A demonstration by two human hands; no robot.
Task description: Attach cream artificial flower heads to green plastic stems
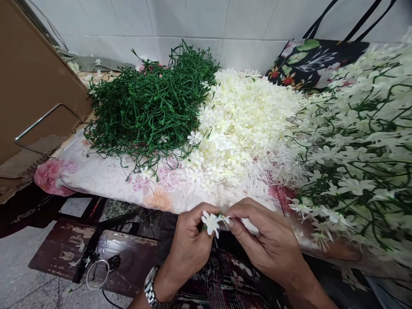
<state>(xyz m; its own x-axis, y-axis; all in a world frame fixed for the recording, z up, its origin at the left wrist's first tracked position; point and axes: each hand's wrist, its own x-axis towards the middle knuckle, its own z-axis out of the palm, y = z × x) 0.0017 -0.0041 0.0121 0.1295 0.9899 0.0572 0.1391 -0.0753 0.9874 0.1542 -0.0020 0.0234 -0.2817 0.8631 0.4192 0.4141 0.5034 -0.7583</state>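
Note:
Both hands meet over the near edge of the cloth-covered surface. My left hand [190, 240], with a metal watch [150, 286] on its wrist, is closed round a green stem whose end carries a white artificial flower [211, 223]. My right hand [265, 238] pinches a small white blossom [226, 219] at the same sprig between thumb and forefinger. Beyond them spreads a heap of loose white flower heads [244, 116]. To its left lies a tangled pile of green plastic stems [151, 103]. White-flowered stems [357, 150] are piled high on the right.
A floral cloth [112, 174] covers the work surface. At the left stands a brown board [35, 73] with a metal wire handle [41, 122]. A black floral bag [309, 62] leans near the tiled wall [206, 21]. Below left sits a dark wooden board [128, 253] with a metal ring [98, 274].

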